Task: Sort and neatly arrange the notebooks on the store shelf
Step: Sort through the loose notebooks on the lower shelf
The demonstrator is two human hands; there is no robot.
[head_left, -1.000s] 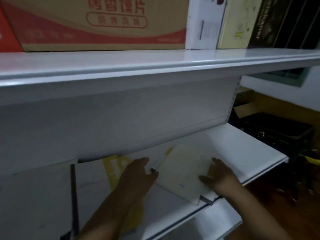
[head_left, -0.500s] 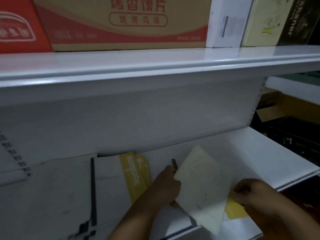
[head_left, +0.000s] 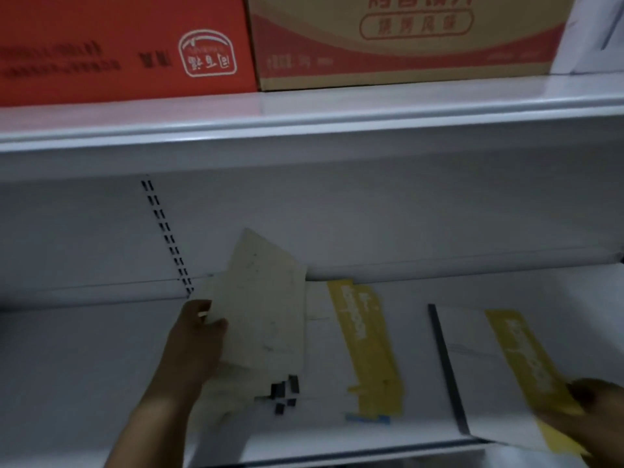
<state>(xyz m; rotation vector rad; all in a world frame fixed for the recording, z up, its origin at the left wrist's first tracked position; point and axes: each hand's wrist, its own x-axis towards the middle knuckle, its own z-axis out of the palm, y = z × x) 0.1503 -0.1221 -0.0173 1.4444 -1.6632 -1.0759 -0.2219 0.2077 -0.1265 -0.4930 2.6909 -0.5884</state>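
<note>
From the head view, the left hand (head_left: pixel 197 336) grips a pale notebook (head_left: pixel 263 309) by its left edge, holding it tilted above the white lower shelf (head_left: pixel 84 366). Just right of it, a white notebook with a yellow band (head_left: pixel 363 346) lies flat on the shelf. Further right, the right hand (head_left: pixel 589 405) pinches the near corner of a second yellow-banded notebook (head_left: pixel 489 369) with a dark spine. Red and tan cartons (head_left: pixel 405 38) sit on the upper shelf.

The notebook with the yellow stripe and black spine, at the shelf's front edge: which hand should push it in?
The right hand, probably. It already grips that notebook at its near corner. The left hand is busy holding the plain cream notebook tilted up further left.
</note>
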